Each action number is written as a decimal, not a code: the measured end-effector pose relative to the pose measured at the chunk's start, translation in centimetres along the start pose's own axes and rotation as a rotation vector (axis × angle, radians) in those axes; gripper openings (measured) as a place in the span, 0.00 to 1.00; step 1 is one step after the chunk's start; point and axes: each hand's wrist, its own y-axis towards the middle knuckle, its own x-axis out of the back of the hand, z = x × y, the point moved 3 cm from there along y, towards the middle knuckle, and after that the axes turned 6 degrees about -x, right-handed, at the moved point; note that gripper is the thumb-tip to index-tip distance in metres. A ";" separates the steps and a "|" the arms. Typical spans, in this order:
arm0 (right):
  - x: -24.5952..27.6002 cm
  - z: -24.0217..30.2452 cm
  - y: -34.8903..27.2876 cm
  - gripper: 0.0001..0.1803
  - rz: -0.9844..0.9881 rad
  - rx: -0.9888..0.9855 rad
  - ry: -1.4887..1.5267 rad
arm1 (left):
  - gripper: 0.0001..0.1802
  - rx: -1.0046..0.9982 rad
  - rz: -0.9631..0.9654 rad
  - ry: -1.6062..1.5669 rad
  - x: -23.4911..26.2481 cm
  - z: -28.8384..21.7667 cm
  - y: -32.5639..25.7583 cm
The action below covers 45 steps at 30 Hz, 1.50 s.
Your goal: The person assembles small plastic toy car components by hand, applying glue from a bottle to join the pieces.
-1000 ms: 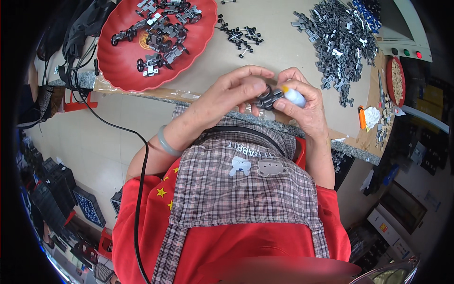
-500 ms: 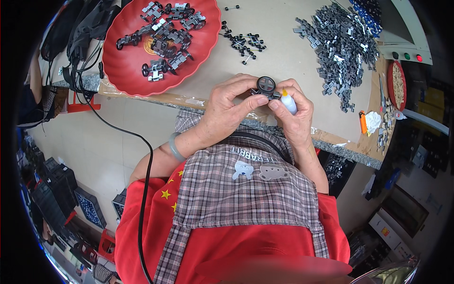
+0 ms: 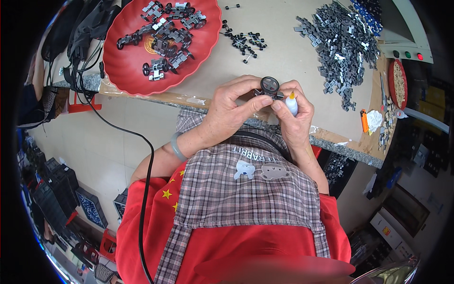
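At the table's front edge my left hand (image 3: 231, 102) pinches a small black toy chassis piece with a round spoked wheel (image 3: 270, 86) between thumb and fingers. The wheel stands up, facing me. My right hand (image 3: 298, 116) is closed round a white glue bottle (image 3: 291, 107) with a yellow nozzle, its tip pointing up and away. The right thumb and fingertips also meet the right side of the chassis piece. Fingers hide most of the piece's underside.
A red scalloped tray (image 3: 127, 80) with several wheeled chassis stands at the left. Small axles with black wheels (image 3: 248, 42) lie beyond my hands. A heap of grey plastic parts (image 3: 340, 47) fills the far right, near an orange lighter (image 3: 364, 121) and white tissue (image 3: 374, 120).
The chassis piece has tipped and shifted slightly right, so its wheel shows at another angle. The glue bottle has turned a little more upright in my right hand.
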 end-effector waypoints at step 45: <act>-0.8 1.5 2.3 0.05 -0.010 -0.161 0.226 | 0.20 -0.099 -0.121 0.023 0.4 0.1 0.3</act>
